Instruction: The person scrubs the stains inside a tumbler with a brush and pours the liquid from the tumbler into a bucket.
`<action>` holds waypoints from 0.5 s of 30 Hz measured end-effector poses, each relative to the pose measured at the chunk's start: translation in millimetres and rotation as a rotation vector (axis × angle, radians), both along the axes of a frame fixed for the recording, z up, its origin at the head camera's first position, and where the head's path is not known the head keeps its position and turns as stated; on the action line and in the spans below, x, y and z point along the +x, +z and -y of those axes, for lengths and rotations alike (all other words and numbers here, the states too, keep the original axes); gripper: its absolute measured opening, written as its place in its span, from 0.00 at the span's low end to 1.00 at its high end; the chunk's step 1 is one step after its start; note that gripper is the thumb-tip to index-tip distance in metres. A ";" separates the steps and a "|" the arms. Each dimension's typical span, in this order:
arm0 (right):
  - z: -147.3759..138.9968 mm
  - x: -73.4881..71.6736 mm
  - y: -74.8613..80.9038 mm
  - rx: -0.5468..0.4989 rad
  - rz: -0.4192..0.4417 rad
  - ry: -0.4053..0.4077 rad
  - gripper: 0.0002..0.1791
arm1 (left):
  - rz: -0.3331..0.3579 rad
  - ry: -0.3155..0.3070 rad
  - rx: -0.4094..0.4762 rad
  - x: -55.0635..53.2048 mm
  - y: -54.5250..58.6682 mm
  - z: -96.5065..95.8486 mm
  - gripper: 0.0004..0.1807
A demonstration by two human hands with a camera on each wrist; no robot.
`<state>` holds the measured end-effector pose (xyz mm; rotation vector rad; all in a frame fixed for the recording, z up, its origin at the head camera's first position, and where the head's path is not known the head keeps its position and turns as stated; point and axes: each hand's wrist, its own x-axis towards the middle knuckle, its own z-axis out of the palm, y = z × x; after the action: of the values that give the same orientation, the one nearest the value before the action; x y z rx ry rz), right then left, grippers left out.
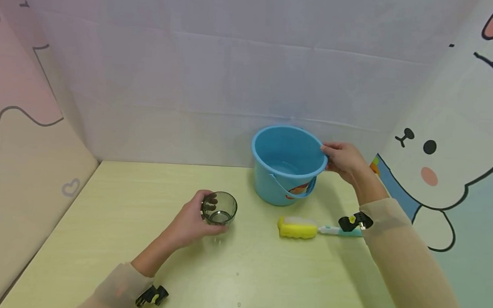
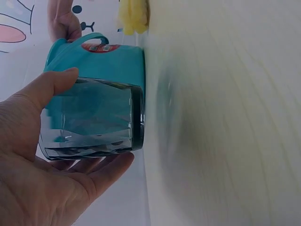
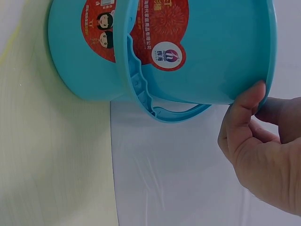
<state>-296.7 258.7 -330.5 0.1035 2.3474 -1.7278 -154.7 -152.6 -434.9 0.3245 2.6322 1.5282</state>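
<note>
A tinted drinking glass is gripped by my left hand, fingers and thumb curled round its sides. In the left wrist view the glass is faceted, with a thick dark base near the tabletop; I cannot tell whether it touches. My right hand pinches the rim of a blue plastic bucket at its right side. The bucket's handle hangs down in front, and a red label shows on its wall in the right wrist view. Nothing shows inside the bucket.
A brush with a yellow head and a white and teal handle lies on the pale wooden table, in front of the bucket. White cloth forms the back wall. Printed panels with cartoon drawings stand at both sides.
</note>
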 end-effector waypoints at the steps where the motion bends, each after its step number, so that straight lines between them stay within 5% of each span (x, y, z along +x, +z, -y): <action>1: 0.0 0.2 0.0 0.000 0.000 -0.001 0.32 | 0.001 0.002 -0.005 0.3 -1.1 0.0 0.52; 15: -1.2 2.3 1.0 -0.002 -0.007 0.006 0.31 | 0.029 0.007 -0.027 4.9 -9.0 -1.1 0.53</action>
<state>-294.3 259.9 -329.5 0.0899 2.3488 -1.7299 -149.8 -151.5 -443.9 0.2886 2.6319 1.4867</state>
